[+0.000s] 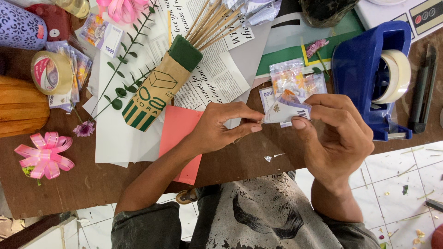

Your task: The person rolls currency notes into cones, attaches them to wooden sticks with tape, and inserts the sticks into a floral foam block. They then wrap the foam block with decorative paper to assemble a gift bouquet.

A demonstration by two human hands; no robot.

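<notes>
A: Where is the folded banknote (287, 110) located relative to the hands?

B: It is held between both, above the edge of the counter (83, 180). The right hand (339, 133) is closed on it, thumb under and fingers curled over its right end. The left hand (221, 127) is pinched at its left tip, thumb and forefinger pressed together there.

A: Long axis?

B: It is read as running roughly left to right, from one hand to the other, with the narrow point toward the left hand. The fold itself is partly hidden by the right fingers, so its exact shape cannot be stated with certainty.

A: Which hand is nearer?

B: Both are in contact; the larger share of the note is covered by the right hand.

A: Surroundings?

B: More wrapped banknotes (295, 80) are seen lying just behind the held one. A blue tape dispenser (369, 78) is placed to the right, near the right hand but apart from it. A pink paper sheet (177, 138) is lying under the left forearm. A paper-wrapped green foam block (161, 87) with wooden skewers (212, 23) is noted farther left, and a pink ribbon bow (44, 154) well apart at the counter's left.

A: Obstructions?

B: None are recorded between the hands.
</notes>
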